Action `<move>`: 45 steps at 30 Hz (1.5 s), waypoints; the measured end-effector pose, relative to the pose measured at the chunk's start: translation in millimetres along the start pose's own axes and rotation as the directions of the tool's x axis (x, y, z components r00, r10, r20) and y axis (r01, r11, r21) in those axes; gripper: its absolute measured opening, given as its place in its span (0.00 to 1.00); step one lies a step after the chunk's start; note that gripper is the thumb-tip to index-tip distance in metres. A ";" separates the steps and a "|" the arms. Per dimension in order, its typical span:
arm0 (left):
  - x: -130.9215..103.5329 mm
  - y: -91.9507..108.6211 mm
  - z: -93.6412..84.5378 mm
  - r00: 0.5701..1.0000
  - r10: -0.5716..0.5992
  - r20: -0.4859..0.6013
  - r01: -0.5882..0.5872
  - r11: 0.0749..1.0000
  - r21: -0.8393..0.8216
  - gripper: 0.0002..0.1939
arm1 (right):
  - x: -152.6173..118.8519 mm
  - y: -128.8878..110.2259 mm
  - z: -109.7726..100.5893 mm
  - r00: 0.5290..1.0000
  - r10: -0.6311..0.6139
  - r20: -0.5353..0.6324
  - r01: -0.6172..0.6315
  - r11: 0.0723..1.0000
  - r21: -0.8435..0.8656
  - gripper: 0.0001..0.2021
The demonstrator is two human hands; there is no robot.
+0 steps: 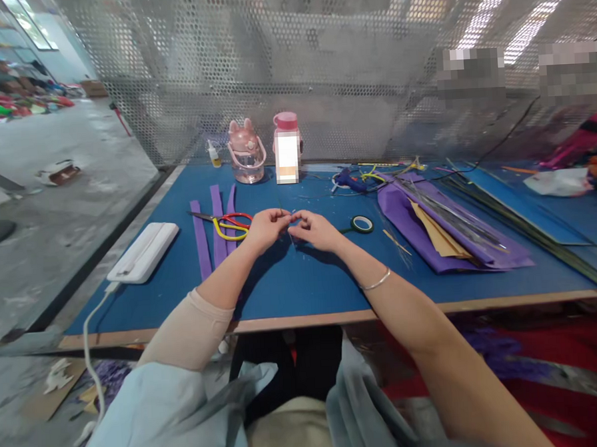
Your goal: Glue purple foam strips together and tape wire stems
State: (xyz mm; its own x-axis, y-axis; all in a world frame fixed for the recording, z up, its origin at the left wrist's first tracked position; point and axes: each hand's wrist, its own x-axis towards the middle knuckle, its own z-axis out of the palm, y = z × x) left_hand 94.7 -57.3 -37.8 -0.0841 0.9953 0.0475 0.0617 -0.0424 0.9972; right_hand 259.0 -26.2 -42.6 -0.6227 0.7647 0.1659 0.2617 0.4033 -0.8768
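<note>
My left hand point(269, 229) and my right hand point(315, 229) meet above the middle of the blue table point(301, 283), fingertips nearly touching. Both are pinched closed around something thin, too small to name; a fine strand shows just below the fingers. Left of my left hand lie scissors point(232, 227) with red and yellow handles, on top of purple strips point(201, 242). A roll of dark green tape point(362, 224) rests to the right of my right hand, with a short end pointing toward it.
A white power strip point(144, 253) with a cable is at the left. Two pink bottles point(248, 161) and a small glue bottle point(214, 154) stand at the back. Purple sheets point(414, 237), brown paper point(442, 232), wires and blue-yellow pliers point(351, 179) lie at the right.
</note>
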 end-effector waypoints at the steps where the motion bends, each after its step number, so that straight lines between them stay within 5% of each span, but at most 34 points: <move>1: -0.5 1.2 -0.2 1.000 0.010 0.008 -0.010 1.000 -0.001 0.09 | -1.0 -0.2 1.8 0.999 0.044 0.012 -0.044 0.998 0.045 0.16; 8: -2.2 9.7 -5.0 0.994 0.032 0.109 -0.025 0.998 -0.059 0.16 | -4.4 -1.2 -4.0 0.966 0.227 0.122 -0.257 0.880 0.399 0.15; 15: -3.5 10.8 -5.1 0.984 0.010 0.180 0.017 0.990 -0.143 0.18 | -3.2 0.2 0.9 0.963 0.246 0.111 -0.270 0.868 0.416 0.15; 19: -4.2 5.4 0.5 0.996 -0.011 0.093 0.027 0.984 -0.176 0.24 | -3.5 -3.1 3.0 0.971 0.238 0.022 -0.225 0.877 0.425 0.14; 24: -2.1 0.5 5.9 0.999 -0.014 -0.036 0.007 0.982 -0.191 0.17 | -3.1 -3.3 7.1 0.967 0.253 0.014 -0.233 0.863 0.449 0.13; 40: -3.0 5.6 2.6 0.999 -0.044 0.015 0.046 0.976 -0.213 0.15 | -0.8 5.8 4.8 0.962 0.253 0.103 -0.271 0.830 0.488 0.11; 45: -2.2 2.9 5.8 0.996 -0.033 -0.085 0.018 0.985 -0.170 0.20 | -0.6 3.6 7.7 0.963 0.260 0.064 -0.259 0.840 0.477 0.10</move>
State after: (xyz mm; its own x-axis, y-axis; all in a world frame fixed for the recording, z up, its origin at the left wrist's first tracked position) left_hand 100.8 -59.2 -35.3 -0.1706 0.9852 0.0190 -0.1100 -0.0382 0.9932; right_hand 254.7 -29.0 -49.4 -0.5787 0.8097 -0.0972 0.0292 -0.0985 -0.9947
